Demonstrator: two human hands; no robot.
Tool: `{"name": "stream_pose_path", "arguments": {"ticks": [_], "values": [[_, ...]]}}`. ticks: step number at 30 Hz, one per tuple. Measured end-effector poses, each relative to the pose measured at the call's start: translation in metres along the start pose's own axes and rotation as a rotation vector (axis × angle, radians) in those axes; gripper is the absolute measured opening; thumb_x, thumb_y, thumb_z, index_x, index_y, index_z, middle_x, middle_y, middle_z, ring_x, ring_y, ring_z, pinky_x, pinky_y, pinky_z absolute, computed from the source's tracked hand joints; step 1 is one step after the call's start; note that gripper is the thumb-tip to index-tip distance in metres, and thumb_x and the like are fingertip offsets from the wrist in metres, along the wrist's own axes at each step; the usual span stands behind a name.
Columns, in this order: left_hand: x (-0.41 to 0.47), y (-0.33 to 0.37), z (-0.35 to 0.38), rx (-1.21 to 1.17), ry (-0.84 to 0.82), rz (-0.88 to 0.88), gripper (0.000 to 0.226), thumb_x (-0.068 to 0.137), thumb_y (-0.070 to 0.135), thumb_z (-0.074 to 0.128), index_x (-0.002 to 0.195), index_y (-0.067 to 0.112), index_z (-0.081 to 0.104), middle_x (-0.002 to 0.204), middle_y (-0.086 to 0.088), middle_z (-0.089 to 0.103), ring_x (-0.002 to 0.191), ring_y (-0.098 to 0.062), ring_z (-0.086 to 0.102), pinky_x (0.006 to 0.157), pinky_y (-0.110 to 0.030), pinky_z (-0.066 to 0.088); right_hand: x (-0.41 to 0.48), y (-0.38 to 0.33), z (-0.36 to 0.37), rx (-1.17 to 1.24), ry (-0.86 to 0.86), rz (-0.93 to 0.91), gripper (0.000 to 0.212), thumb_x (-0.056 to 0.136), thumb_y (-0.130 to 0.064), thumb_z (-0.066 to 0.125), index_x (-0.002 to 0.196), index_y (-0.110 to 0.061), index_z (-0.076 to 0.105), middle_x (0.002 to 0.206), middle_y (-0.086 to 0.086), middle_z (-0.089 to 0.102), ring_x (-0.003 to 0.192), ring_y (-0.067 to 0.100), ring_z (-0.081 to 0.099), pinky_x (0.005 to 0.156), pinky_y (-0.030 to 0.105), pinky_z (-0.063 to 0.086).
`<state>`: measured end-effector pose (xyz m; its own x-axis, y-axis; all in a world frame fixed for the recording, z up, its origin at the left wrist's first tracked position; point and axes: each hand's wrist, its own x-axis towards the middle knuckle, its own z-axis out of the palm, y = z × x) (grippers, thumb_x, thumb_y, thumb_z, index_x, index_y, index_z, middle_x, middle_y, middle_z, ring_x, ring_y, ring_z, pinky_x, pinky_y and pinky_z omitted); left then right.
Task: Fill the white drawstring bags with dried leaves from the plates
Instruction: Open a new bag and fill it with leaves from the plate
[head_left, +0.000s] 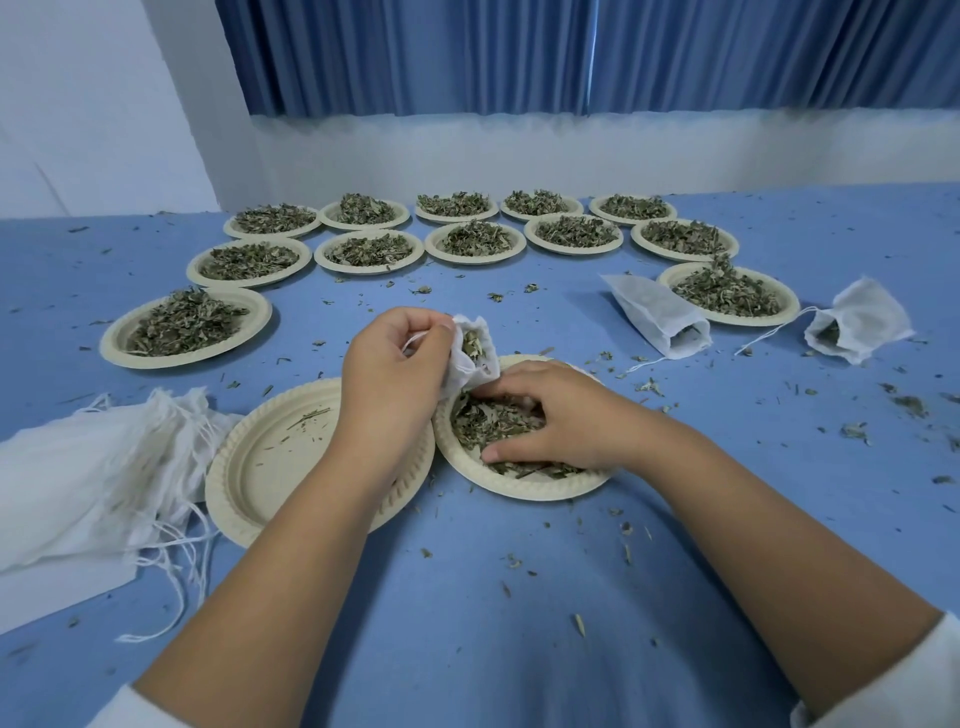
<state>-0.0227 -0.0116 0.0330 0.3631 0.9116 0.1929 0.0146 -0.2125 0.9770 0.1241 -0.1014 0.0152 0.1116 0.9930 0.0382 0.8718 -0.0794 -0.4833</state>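
left hand pinches the rim of a small white bag, held open and partly filled over the far edge of the near plate. right hand lies in that plate, fingers curled around dried leaves. a nearly bare plate touches it on the left. a pile of flat bags lies near left. 2 more bags hold leaves on the blue surface at right: first filled bag, second filled bag. 12 heaped plates form a far arc.

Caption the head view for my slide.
Left hand holds a white drawstring bag open while right hand gathers dried green leaves from a beige paper plate.
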Motion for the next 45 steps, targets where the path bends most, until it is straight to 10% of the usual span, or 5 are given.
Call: {"name": "stream_pose_path", "arguments": {"ticks": [22,32,39,45], "values": [[0.000,-0.001,0.000,-0.010,0.007,0.016,0.011,0.091,0.022,0.064,0.083,0.025,0.071,0.078,0.012,0.070,0.073,-0.008,0.063,0.082,-0.040,0.059,-0.001,-0.010,0.005,-0.015,0.109,-0.066,0.023,0.086,-0.025,0.073,0.109,-0.021,0.074,0.106,-0.005,0.068,0.101,0.012,0.058,0.092,0.029,0.043],[0.000,-0.001,-0.002,-0.018,0.035,0.038,0.012,0.093,0.022,0.063,0.083,0.024,0.071,0.066,0.015,0.066,0.060,0.000,0.058,0.059,-0.021,0.054,-0.003,0.005,-0.025,0.255,0.325,0.100,0.010,0.082,-0.024,0.077,0.090,-0.027,0.072,0.079,-0.024,0.064,0.068,-0.014,0.057,0.065,0.005,0.040],[-0.003,0.000,0.000,0.014,-0.012,0.045,0.009,0.091,0.022,0.065,0.085,0.023,0.071,0.072,0.011,0.069,0.063,-0.002,0.061,0.065,-0.028,0.057,-0.009,0.001,-0.029,0.565,0.338,0.099,0.006,0.078,-0.025,0.080,0.083,-0.028,0.077,0.081,-0.005,0.075,0.071,0.003,0.065,0.073,0.022,0.054],[-0.012,0.002,0.008,0.128,-0.134,0.117,0.014,0.090,0.016,0.066,0.080,0.024,0.070,0.074,0.019,0.071,0.069,-0.003,0.065,0.070,-0.027,0.053,-0.004,-0.005,-0.010,0.313,0.307,0.138,0.015,0.081,-0.022,0.077,0.096,-0.023,0.076,0.077,-0.017,0.070,0.070,0.005,0.067,0.068,0.019,0.053]]}}
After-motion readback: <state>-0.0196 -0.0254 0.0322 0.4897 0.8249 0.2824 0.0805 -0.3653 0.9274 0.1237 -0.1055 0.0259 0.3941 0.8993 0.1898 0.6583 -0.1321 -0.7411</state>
